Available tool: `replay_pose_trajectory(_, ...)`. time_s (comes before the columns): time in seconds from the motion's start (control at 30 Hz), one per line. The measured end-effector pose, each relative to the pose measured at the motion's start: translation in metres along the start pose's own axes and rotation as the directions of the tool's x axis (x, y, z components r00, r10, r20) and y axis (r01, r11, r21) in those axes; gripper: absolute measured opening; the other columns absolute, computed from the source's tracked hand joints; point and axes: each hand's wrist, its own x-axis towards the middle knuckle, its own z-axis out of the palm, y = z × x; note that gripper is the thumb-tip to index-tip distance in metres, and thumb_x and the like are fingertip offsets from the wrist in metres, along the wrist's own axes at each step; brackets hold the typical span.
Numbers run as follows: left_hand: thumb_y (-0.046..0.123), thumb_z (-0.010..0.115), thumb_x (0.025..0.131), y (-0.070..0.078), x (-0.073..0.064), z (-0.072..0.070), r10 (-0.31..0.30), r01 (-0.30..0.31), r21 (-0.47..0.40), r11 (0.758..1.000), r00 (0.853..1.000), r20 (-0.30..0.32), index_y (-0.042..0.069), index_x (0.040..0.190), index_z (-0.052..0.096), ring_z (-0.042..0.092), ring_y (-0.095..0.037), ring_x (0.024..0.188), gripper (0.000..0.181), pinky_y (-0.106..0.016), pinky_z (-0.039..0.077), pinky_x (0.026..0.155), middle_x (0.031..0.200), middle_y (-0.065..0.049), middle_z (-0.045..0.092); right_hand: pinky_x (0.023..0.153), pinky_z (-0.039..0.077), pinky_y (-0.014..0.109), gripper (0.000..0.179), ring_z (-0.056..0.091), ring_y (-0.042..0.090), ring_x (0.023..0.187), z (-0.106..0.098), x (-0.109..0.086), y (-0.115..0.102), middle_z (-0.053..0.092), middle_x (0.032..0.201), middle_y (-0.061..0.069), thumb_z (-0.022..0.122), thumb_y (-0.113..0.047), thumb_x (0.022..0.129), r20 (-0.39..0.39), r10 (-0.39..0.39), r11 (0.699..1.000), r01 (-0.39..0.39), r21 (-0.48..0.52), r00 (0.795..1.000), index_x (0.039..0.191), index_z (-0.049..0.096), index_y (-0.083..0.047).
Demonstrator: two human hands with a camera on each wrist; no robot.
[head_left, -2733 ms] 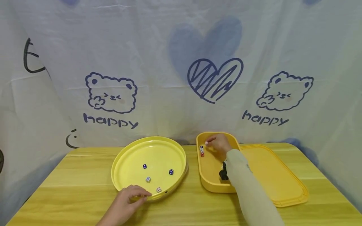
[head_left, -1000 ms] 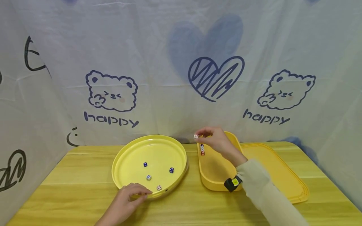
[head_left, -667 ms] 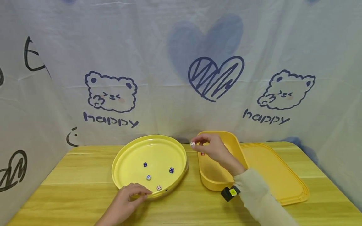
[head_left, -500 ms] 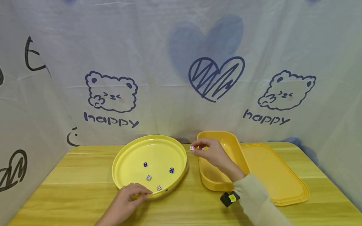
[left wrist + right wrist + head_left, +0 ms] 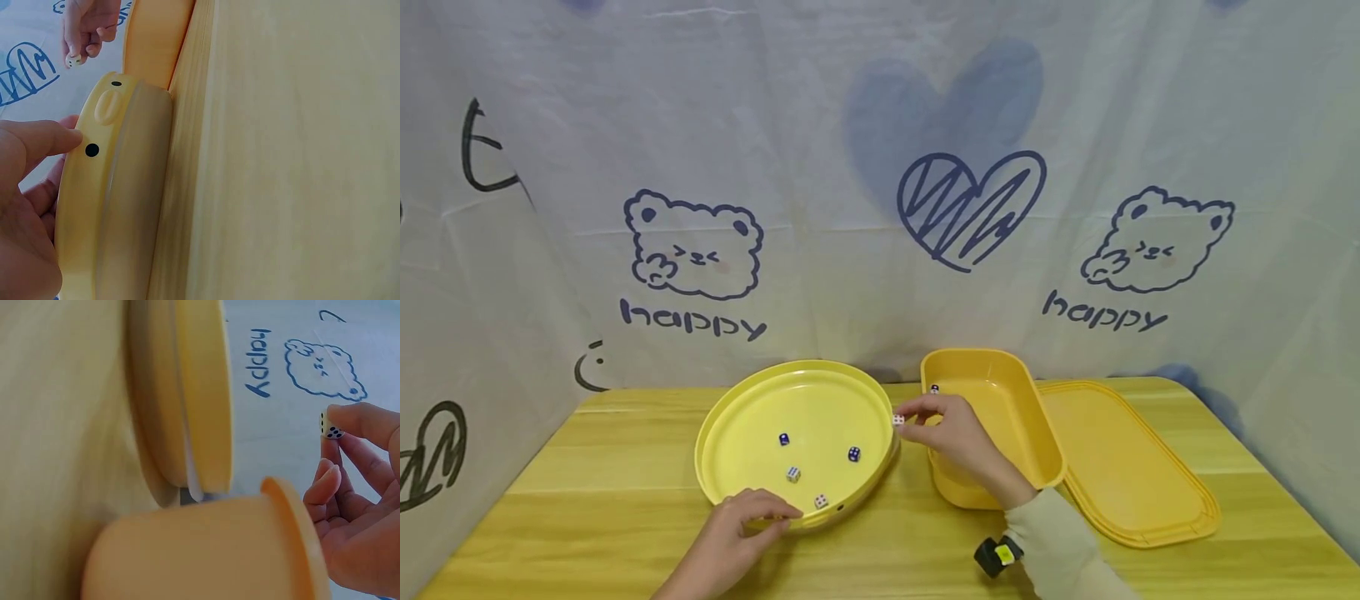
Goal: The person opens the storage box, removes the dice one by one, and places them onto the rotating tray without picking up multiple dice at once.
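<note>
My right hand [image 5: 951, 433] pinches a white die [image 5: 331, 427] between thumb and fingertips, raised over the right rim of the round yellow tray [image 5: 707, 417]. My left hand [image 5: 741, 529] grips that tray's near rim, thumb against the outer wall in the left wrist view and fingers over the edge. Lying in the tray are a blue die [image 5: 784, 439], another blue die [image 5: 854, 454], a white die [image 5: 793, 474] and a second white die [image 5: 822, 502] near the front rim. One more die [image 5: 935, 389] shows in the orange-yellow box [image 5: 1052, 442], partly screened by my right hand.
A flat yellow lid [image 5: 1138, 475] lies on the wooden table [image 5: 587, 467] to the right of the box. Behind the table hangs a white cloth [image 5: 820, 275] with printed drawings. A black strap device [image 5: 996, 554] sits at my right wrist.
My right hand has lifted a white die out of the box and carried it left and nearer, to the round tray's rim. The left hand has stayed on the tray.
</note>
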Motion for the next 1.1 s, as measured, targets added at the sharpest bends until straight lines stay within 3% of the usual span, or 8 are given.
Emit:
replay_pose_trajectory(0.17,0.001,0.072,0.083,-0.002,0.0,0.002,0.024,-0.024,0.007,1.0,1.0,-0.013,0.014,0.095,0.074,0.061,-0.008,0.086,0.018,-0.029,0.051,0.074,0.092,0.008,0.07,0.07,0.046,0.029,0.016,0.054,0.017,0.081,0.011,-0.003,0.001,0.068,0.092,0.001,0.073,-0.009,0.084,0.036,-0.049,0.999,0.049,0.006,0.998,0.099,0.074,-0.003)
replay_pose_trajectory(0.4,0.002,0.073,0.083,-0.002,0.0,0.003,0.026,-0.026,0.008,1.0,1.0,-0.017,0.014,0.095,0.075,0.062,-0.01,0.085,0.017,-0.029,0.051,0.074,0.093,0.007,0.07,0.069,0.045,0.027,0.015,0.055,0.015,0.079,0.029,-0.01,-0.002,0.067,0.091,-0.002,0.074,-0.01,0.084,0.08,-0.05,0.999,0.05,0.001,0.996,0.097,0.074,-0.005)
replay_pose_trajectory(0.7,0.001,0.073,0.082,-0.003,-0.002,0.004,0.039,-0.039,0.021,0.999,0.999,-0.035,0.015,0.095,0.075,0.062,-0.012,0.084,0.019,-0.029,0.051,0.073,0.092,0.008,0.07,0.07,0.047,0.026,0.012,0.057,0.014,0.077,0.049,-0.019,-0.003,0.07,0.094,0.002,0.075,-0.01,0.083,0.107,-0.175,0.982,0.181,-0.048,0.979,0.094,0.074,-0.004)
replay_pose_trajectory(0.83,0.002,0.073,0.082,-0.003,-0.002,0.004,0.035,-0.034,0.028,0.999,0.999,-0.033,0.015,0.095,0.075,0.062,-0.011,0.085,0.018,-0.029,0.051,0.073,0.092,0.009,0.07,0.068,0.046,0.025,0.013,0.057,0.017,0.077,0.054,-0.021,-0.003,0.07,0.093,0.003,0.075,-0.008,0.083,0.091,-0.183,0.981,0.187,-0.048,0.979,0.095,0.074,-0.004)
replay_pose_trajectory(1.1,0.004,0.073,0.083,-0.003,-0.002,0.004,0.029,-0.028,0.027,0.999,0.999,-0.027,0.015,0.095,0.075,0.062,-0.01,0.086,0.017,-0.029,0.051,0.074,0.092,0.008,0.07,0.066,0.045,0.024,0.013,0.055,0.011,0.077,0.061,-0.026,0.0,0.067,0.093,-0.005,0.077,-0.015,0.083,0.095,-0.129,0.988,0.137,-0.074,0.987,0.094,0.073,-0.009)
